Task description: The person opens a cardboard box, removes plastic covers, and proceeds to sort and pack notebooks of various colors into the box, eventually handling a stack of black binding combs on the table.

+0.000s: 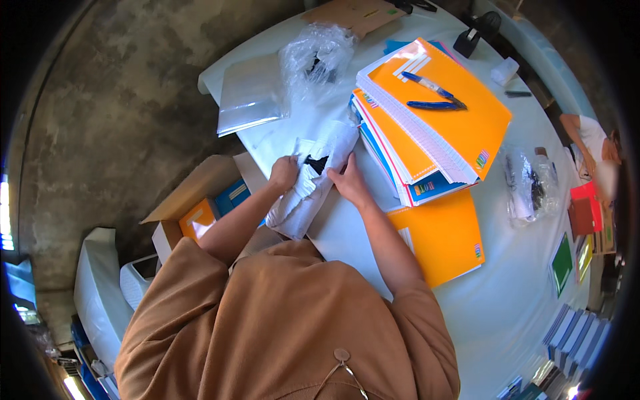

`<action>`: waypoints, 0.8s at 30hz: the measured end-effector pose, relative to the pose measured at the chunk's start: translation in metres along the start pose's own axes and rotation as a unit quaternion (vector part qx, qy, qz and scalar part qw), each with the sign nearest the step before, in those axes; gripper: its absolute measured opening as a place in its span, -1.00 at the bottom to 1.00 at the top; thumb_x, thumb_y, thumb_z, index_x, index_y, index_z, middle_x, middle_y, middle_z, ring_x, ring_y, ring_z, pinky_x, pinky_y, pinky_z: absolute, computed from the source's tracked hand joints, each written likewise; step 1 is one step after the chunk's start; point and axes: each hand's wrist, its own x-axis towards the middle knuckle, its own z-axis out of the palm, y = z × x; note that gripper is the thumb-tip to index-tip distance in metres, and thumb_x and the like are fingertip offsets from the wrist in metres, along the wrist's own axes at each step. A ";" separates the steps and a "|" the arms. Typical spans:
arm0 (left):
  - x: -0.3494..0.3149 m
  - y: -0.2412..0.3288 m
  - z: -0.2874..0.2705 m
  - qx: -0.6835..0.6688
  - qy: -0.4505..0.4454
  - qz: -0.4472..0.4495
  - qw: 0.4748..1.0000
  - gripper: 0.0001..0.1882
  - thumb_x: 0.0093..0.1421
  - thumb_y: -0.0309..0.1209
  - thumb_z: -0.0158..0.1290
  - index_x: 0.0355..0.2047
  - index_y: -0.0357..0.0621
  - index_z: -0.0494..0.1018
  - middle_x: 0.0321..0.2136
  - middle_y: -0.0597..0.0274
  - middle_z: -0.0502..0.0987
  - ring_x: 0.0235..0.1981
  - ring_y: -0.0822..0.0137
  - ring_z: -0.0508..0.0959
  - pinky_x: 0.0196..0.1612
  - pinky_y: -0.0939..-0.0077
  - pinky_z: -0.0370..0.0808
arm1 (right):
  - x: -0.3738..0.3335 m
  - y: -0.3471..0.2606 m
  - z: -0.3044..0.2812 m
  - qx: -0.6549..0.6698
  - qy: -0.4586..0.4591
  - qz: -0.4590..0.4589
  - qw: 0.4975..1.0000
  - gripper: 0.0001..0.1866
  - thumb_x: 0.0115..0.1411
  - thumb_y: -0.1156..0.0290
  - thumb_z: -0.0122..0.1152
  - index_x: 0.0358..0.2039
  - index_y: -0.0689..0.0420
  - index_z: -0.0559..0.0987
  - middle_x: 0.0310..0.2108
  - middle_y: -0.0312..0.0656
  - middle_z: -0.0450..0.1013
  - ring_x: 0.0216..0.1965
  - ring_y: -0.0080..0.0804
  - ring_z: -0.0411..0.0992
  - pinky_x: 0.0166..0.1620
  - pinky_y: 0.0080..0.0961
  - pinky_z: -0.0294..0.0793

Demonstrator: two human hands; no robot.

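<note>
A white paper-wrapped packet [293, 210] lies at the near edge of the table, in front of me. Its wrapping is torn, and something black [316, 164] shows through the hole; its kind is hidden. At the left of the tear, my left hand [284, 173] has its fingers closed on the paper. My right hand [347, 181] grips the packet's right side, thumb beside the tear. Just right of it stands a stack of orange and blue notebooks [477, 93]. On top rest a blue-and-white pen [427, 83] and a dark blue pen-like item [430, 105].
Beyond the packet are crumpled clear plastic [319, 50] and a flat pack of clear sleeves [250, 93]. An open cardboard box [193, 183] holding notebooks stands below left. At right sit a clear bag [532, 187] and a black tape dispenser [477, 33]. Another person [590, 143] is at far right.
</note>
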 end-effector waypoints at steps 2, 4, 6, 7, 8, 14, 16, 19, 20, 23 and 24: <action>-0.003 -0.004 0.007 -0.201 0.033 -0.098 0.974 -0.55 0.30 -0.19 -0.22 -0.25 -0.42 0.45 -0.43 -0.02 0.55 -0.39 0.20 0.53 -0.25 0.34 0.44 | 0.006 0.004 -0.003 0.140 -0.051 0.010 0.989 -0.13 0.00 0.18 0.27 0.18 0.33 0.05 0.00 0.04 0.31 -0.01 -0.14 0.34 0.05 -0.40 0.31; -0.015 0.008 -0.003 -0.322 0.014 -0.134 0.937 -0.54 0.31 -0.16 -0.20 -0.16 -0.41 0.40 -0.38 0.16 0.52 -0.37 0.37 0.48 -0.24 0.46 0.43 | -0.002 -0.014 -0.009 0.247 -0.108 0.086 0.959 -0.17 -0.02 0.18 0.28 0.15 0.30 0.11 -0.06 -0.03 0.35 -0.05 -0.22 0.37 -0.01 -0.40 0.36; -0.031 0.029 -0.019 -0.518 -0.034 -0.093 0.850 -0.57 0.31 -0.17 -0.18 -0.09 -0.35 0.36 -0.32 0.18 0.51 -0.34 0.38 0.49 -0.22 0.48 0.43 | -0.014 -0.035 -0.014 0.350 -0.160 0.158 0.909 -0.21 -0.04 0.18 0.30 0.12 0.28 0.17 -0.12 -0.09 0.40 -0.09 -0.29 0.39 -0.06 -0.41 0.40; -0.037 0.041 -0.030 -0.540 -0.057 -0.105 0.833 -0.58 0.30 -0.18 -0.17 -0.07 -0.32 0.35 -0.27 0.16 0.50 -0.31 0.36 0.49 -0.19 0.46 0.43 | -0.018 -0.042 -0.014 0.391 -0.161 0.126 0.898 -0.27 -0.04 0.19 0.31 0.08 0.25 0.23 -0.14 -0.17 0.40 -0.15 -0.40 0.40 -0.13 -0.48 0.42; -0.036 0.039 -0.030 -0.540 -0.059 -0.107 0.833 -0.58 0.30 -0.18 -0.17 -0.07 -0.32 0.35 -0.27 0.16 0.50 -0.31 0.36 0.49 -0.19 0.46 0.43 | -0.020 -0.044 -0.014 0.430 -0.160 0.093 0.884 -0.32 -0.05 0.21 0.32 0.04 0.22 0.28 -0.17 -0.24 0.40 -0.21 -0.50 0.40 -0.19 -0.55 0.44; -0.021 -0.020 -0.030 -0.574 0.046 -0.206 0.791 -0.57 0.30 -0.16 -0.17 -0.14 -0.35 0.40 -0.34 0.18 0.49 -0.37 0.40 0.43 -0.25 0.50 0.36 | -0.015 -0.039 0.000 0.388 -0.212 0.092 0.892 -0.36 -0.03 0.26 0.31 0.00 0.27 0.29 -0.16 -0.16 0.38 -0.23 -0.45 0.43 -0.28 -0.54 0.51; -0.026 0.004 -0.035 -0.506 0.056 -0.228 0.830 -0.58 0.31 -0.18 -0.20 -0.17 -0.36 0.40 -0.30 0.14 0.48 -0.33 0.33 0.43 -0.23 0.48 0.37 | -0.017 -0.034 -0.005 0.382 -0.210 0.091 0.895 -0.38 -0.01 0.27 0.27 0.02 0.26 0.27 -0.16 -0.14 0.38 -0.22 -0.44 0.43 -0.28 -0.54 0.51; -0.046 0.029 -0.026 -0.270 0.033 -0.013 0.962 -0.42 0.25 -0.07 -0.11 -0.03 -0.44 0.22 -0.23 -0.17 0.45 -0.20 0.11 0.47 -0.11 0.35 0.38 | -0.018 -0.025 -0.005 0.363 -0.224 0.085 0.900 -0.41 0.07 0.30 0.19 0.07 0.21 0.22 -0.11 -0.10 0.34 -0.17 -0.39 0.42 -0.22 -0.50 0.50; -0.056 0.042 -0.031 -0.273 0.034 -0.013 0.961 -0.42 0.25 -0.07 -0.11 -0.03 -0.44 0.22 -0.23 -0.17 0.45 -0.20 0.11 0.47 -0.11 0.35 0.38 | -0.018 -0.024 -0.005 0.361 -0.224 0.085 0.901 -0.41 0.07 0.30 0.19 0.07 0.21 0.22 -0.11 -0.10 0.34 -0.17 -0.39 0.42 -0.22 -0.50 0.50; -0.071 0.050 -0.030 -0.278 0.058 -0.046 0.958 -0.35 0.23 -0.06 -0.07 0.02 -0.47 0.14 -0.20 -0.24 0.41 -0.16 0.02 0.46 -0.07 0.28 0.35 | -0.018 -0.031 -0.001 0.394 -0.298 0.106 0.863 -0.34 0.04 0.26 0.27 0.07 0.23 0.19 -0.14 -0.13 0.35 -0.13 -0.40 0.39 -0.08 -0.43 0.43; -0.075 0.040 -0.022 -0.277 0.063 -0.051 0.957 -0.35 0.23 -0.06 -0.07 0.02 -0.47 0.14 -0.20 -0.24 0.41 -0.16 0.02 0.46 -0.07 0.28 0.35 | -0.023 -0.040 0.006 0.401 -0.293 0.066 0.865 -0.36 0.04 0.23 0.29 0.05 0.21 0.24 -0.14 -0.16 0.36 -0.13 -0.43 0.38 -0.05 -0.47 0.38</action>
